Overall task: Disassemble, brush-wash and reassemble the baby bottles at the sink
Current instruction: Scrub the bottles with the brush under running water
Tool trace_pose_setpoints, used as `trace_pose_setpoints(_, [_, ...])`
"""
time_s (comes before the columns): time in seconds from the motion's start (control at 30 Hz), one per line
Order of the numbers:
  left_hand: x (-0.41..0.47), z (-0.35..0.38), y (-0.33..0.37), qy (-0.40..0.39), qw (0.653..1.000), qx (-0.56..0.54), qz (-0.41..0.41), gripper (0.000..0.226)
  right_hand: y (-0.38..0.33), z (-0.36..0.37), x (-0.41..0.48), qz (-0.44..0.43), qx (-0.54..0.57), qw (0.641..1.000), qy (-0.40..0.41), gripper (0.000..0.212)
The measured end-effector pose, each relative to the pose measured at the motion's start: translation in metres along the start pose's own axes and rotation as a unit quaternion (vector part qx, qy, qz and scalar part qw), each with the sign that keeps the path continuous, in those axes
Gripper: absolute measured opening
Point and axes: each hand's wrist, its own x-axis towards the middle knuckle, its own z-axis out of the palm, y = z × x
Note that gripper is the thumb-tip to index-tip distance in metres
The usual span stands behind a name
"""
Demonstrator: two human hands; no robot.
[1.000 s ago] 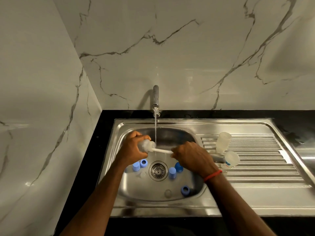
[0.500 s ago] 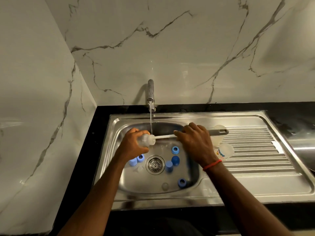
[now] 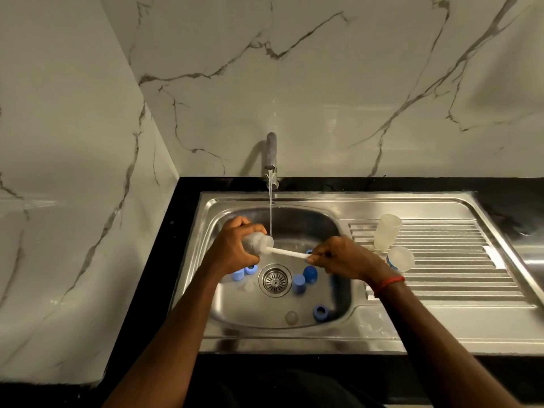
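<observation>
Head view: a clear bottle (image 3: 255,242) is gripped on its side by the left hand (image 3: 231,254) above the sink (image 3: 294,198), at 10 o'clock from the drain (image 3: 274,280). The white brush handle (image 3: 290,254) entering its mouth is pinched by the fingers (image 3: 319,258) of the right hand (image 3: 344,260), at 3 o'clock.

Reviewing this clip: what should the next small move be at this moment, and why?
Probably a push-and-twist of the brush deeper into the bottle. The left hand grips the bottle on its side, mouth beside the running water. The right hand pinches the brush by its white handle; much of that handle shows outside the mouth, so the scrubbing stroke looks unfinished.
</observation>
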Motion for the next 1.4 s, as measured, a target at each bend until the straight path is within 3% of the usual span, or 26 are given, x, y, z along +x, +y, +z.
trace_pose_setpoints(0.07, [-0.007, 0.007, 0.003, -0.011, 1.0, -0.017, -0.022, 0.06, -0.001, -0.007, 0.0, -0.006, -0.18, 0.979, 0.1, 0.027])
trace_pose_setpoints(0.13, [-0.009, 0.011, 0.007, 0.008, 0.997, -0.055, -0.047, 0.061, -0.001, -0.007, 0.002, -0.045, -0.304, 0.923, 0.231, 0.025])
trace_pose_setpoints(0.23, [-0.003, 0.004, 0.006, 0.012, 0.998, -0.047, -0.048, 0.061, 0.002, 0.003, 0.005, -0.112, -0.357, 0.86, 0.347, 0.027])
trace_pose_setpoints(0.3, [-0.001, -0.002, 0.003, -0.014, 0.999, -0.017, -0.029, 0.061, 0.002, 0.008, 0.005, -0.128, -0.351, 0.861, 0.345, 0.024])
trace_pose_setpoints(0.37, [-0.004, -0.005, 0.002, -0.026, 0.999, -0.01, -0.02, 0.061, 0.002, 0.013, 0.004, -0.145, -0.329, 0.89, 0.282, 0.017])
trace_pose_setpoints(0.47, [-0.009, -0.006, -0.002, -0.02, 0.999, -0.044, -0.017, 0.06, 0.003, 0.018, 0.002, -0.096, -0.16, 0.979, 0.084, 0.026])
trace_pose_setpoints(0.53, [-0.01, -0.009, -0.002, 0.001, 0.996, -0.086, -0.017, 0.062, 0.008, 0.026, 0.002, -0.038, 0.026, 0.998, 0.038, 0.035])
trace_pose_setpoints(0.6, [-0.008, -0.013, 0.001, 0.032, 0.994, -0.1, -0.001, 0.063, 0.011, 0.033, 0.0, 0.017, 0.198, 0.98, 0.024, 0.035])
trace_pose_setpoints(0.67, [-0.005, -0.015, 0.007, 0.057, 0.995, -0.084, 0.019, 0.062, 0.011, 0.037, -0.003, 0.06, 0.343, 0.937, -0.008, 0.034])
trace_pose_setpoints(0.77, [-0.003, -0.015, 0.011, 0.072, 0.995, -0.07, 0.027, 0.061, 0.01, 0.036, -0.007, 0.072, 0.393, 0.916, -0.045, 0.031])
trace_pose_setpoints(0.87, [-0.009, -0.015, 0.01, 0.027, 0.995, -0.097, 0.009, 0.061, 0.017, 0.012, -0.01, 0.036, 0.275, 0.958, -0.067, 0.022])
trace_pose_setpoints(0.93, [-0.016, -0.009, 0.011, -0.014, 0.992, -0.12, -0.032, 0.063, 0.021, -0.01, -0.006, 0.01, 0.11, 0.992, -0.062, 0.021])
trace_pose_setpoints(0.97, [-0.019, -0.003, 0.014, -0.024, 0.99, -0.127, -0.053, 0.063, 0.021, -0.019, -0.003, -0.005, 0.0, 1.0, -0.02, 0.018])
trace_pose_setpoints(1.0, [-0.02, 0.003, 0.017, -0.021, 0.988, -0.138, -0.072, 0.063, 0.02, -0.023, 0.0, -0.025, -0.122, 0.991, 0.057, 0.016])
trace_pose_setpoints(1.07, [-0.02, 0.007, 0.022, 0.003, 0.984, -0.149, -0.1, 0.063, 0.016, -0.018, 0.0, -0.072, -0.307, 0.925, 0.212, 0.016])
trace_pose_setpoints(1.13, [-0.015, 0.0, 0.019, 0.017, 0.991, -0.098, -0.091, 0.06, 0.013, -0.003, -0.001, -0.127, -0.346, 0.888, 0.276, 0.019])
trace_pose_setpoints(1.2, [-0.012, -0.01, 0.012, 0.004, 0.996, -0.044, -0.071, 0.062, 0.019, 0.008, -0.003, -0.151, -0.278, 0.914, 0.253, 0.018])
trace_pose_setpoints(1.3, [-0.02, -0.012, 0.002, -0.026, 0.998, 0.031, -0.041, 0.065, 0.032, 0.019, 0.0, -0.114, -0.083, 0.988, 0.064, 0.029])
trace_pose_setpoints(1.37, [-0.026, -0.013, 0.004, -0.016, 0.999, 0.035, -0.015, 0.062, 0.037, 0.027, 0.003, -0.061, 0.097, 0.993, -0.043, 0.034])
trace_pose_setpoints(1.4, [-0.028, -0.016, 0.006, -0.003, 1.0, 0.027, -0.001, 0.062, 0.038, 0.033, 0.002, -0.029, 0.204, 0.976, -0.078, 0.036])
